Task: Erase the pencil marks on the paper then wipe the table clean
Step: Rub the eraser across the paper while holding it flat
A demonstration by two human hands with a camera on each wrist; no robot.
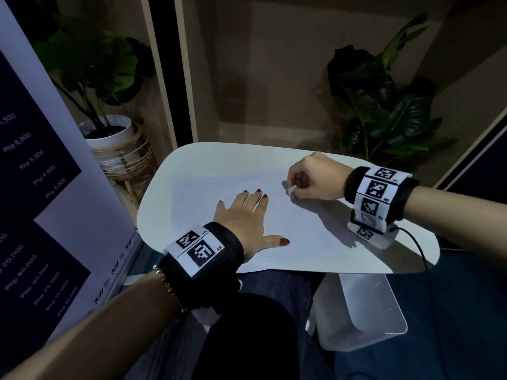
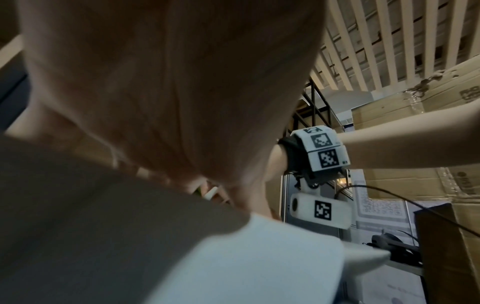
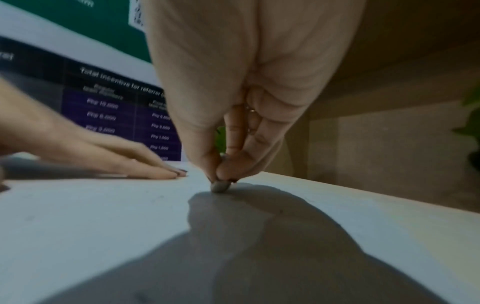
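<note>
The right hand (image 1: pixel 319 178) has its fingers curled downward, with the thumb and fingertips (image 3: pixel 223 172) pinching a small pale eraser (image 1: pixel 290 191) whose lower end touches the paper (image 1: pixel 301 226) near the sheet's far right part; the right wrist view shows the eraser as a rounded grey nub pressed to the sheet, with the hand's shadow spreading over the paper toward the camera. The left hand (image 1: pixel 247 218) lies flat on the paper, palm down, fingers straight and slightly spread, thumb held out to the side, holding nothing; it rests on the middle of the sheet, to the left of the eraser and apart from it. Faint pencil marks (image 1: pixel 197 193) show on the paper's left part, beyond the left hand's fingertips; they are too pale to read. The paper lies on a white table (image 1: pixel 406 259) with rounded corners and covers most of its top. Both wrists wear black bands with white tags printed in black square patterns, and a dark cable (image 1: pixel 414 242) runs from the right wrist's unit across the table's right edge. Left of the table stands a dark board printed with rows of prices (image 1: pixel 30 157). Beyond the table's far left corner is a potted plant (image 1: pixel 109 133) in a white pot on a cane stand, and another leafy plant (image 1: pixel 384 105) stands beyond its far right corner. A white container (image 1: pixel 365 311) sits below the table's near edge.
</note>
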